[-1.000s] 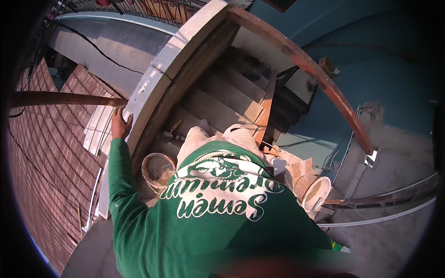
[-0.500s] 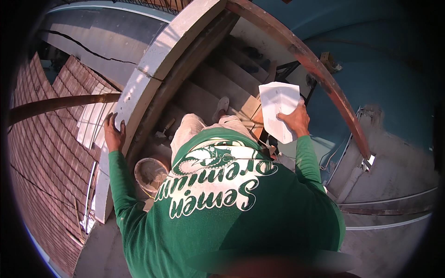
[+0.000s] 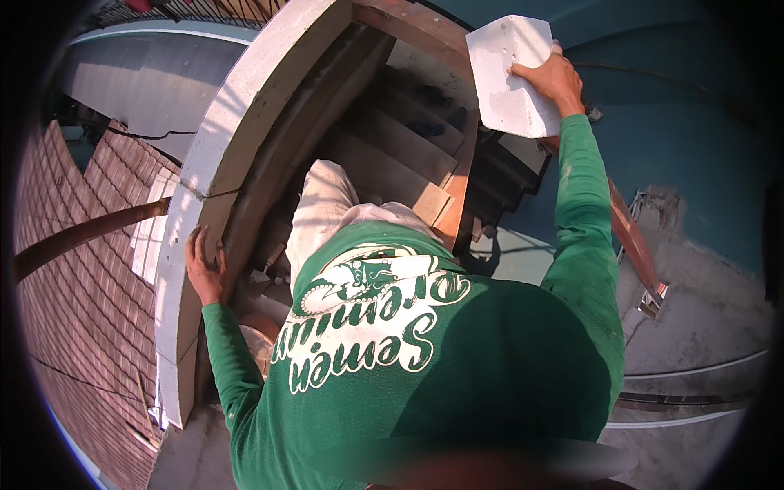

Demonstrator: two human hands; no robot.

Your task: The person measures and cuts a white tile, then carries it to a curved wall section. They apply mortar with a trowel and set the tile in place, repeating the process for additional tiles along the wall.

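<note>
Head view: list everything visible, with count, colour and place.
White block: one, white, upper right
Ledge: one, grey, left of centre
Beam: one, reddish, top centre and right, partly hidden
Pole: one, brown, left
Tiled roof: one, brown, far left
Stairs: one flight, grey, centre
Board: one, orange, right side of stairs
Bucket: one, brownish, lower left, mostly hidden
Railing: one, black, top left
Shirt: one, green, lower centre
Trousers: one pair, pale, centre
Left hand: one, bare, on ledge
Right hand: one, bare, gripping white block

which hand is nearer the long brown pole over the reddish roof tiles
Left. The left hand is at the pale concrete wall, near the brown pole; the right hand is far to its right, gripping a white angular block.
</note>
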